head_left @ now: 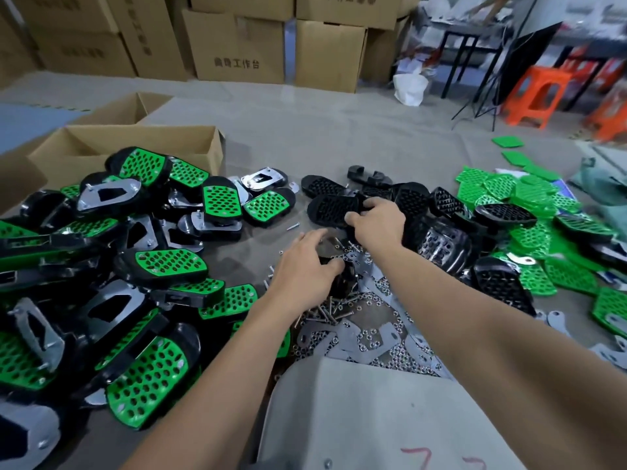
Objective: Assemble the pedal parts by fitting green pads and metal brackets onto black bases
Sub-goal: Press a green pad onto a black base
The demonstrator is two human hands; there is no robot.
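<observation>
My right hand (376, 220) reaches forward and grips the near edge of a black perforated base (330, 206) lying at the front of a row of bare black bases (441, 201). My left hand (305, 266) is curled over a dark part (341, 278) above the heap of metal brackets, screws and nuts (366, 327); what it holds is mostly hidden. Loose green pads (529, 205) lie heaped at the right. Finished pedals with green pads and brackets (163, 266) are piled at the left.
An open cardboard box (135, 144) stands behind the finished pile. Stacked cartons (237, 45) line the back wall. Orange stools (536, 93) and black stands are at the far right. A grey board (373, 418) lies close in front of me.
</observation>
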